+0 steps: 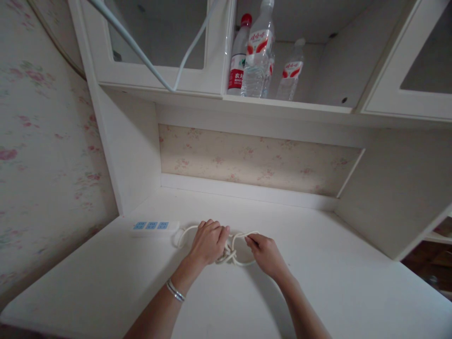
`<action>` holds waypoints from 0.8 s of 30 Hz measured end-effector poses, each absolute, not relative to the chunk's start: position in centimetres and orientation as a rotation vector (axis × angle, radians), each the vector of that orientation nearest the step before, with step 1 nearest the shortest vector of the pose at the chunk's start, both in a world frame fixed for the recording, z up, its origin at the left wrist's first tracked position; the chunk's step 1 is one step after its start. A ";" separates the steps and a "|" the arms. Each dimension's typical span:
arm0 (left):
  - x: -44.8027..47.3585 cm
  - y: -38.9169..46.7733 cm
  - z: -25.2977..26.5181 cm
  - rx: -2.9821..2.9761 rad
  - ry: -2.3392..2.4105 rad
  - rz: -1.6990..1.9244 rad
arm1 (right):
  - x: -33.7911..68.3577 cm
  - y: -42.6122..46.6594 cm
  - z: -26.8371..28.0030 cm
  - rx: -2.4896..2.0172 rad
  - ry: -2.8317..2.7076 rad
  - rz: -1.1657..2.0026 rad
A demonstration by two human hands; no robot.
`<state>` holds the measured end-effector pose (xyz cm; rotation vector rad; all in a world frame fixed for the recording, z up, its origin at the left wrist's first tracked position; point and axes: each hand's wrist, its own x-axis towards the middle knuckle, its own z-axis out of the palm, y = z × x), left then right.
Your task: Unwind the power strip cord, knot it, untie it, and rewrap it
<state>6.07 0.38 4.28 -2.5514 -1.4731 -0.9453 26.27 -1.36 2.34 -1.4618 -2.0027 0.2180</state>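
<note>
A white power cord (236,254) lies looped and tangled between my two hands, above the white desktop. My left hand (209,241), with silver bangles at its wrist, is wrapped round the bundled part of the cord. Thumb and fingers of my right hand (265,254) pinch one loop at the right side of the tangle. To the left, the white power strip (173,228) with blue socket faces rests on the desk, and the cord curves from near its right end towards my left hand. My left palm hides part of the bundle.
Over the white desk (226,306) hangs a cabinet with an open shelf (289,104) holding several plastic bottles (259,52). A pale bent rod or cable (141,54) crosses the upper left. Side panels (399,188) stand at both ends; floral wallpaper (45,141) covers the left wall.
</note>
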 end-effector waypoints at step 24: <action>4.4 2.2 4.1 -2.411 -1.459 -0.867 | 28.4 -1.8 4.0 -1.473 -2.127 0.359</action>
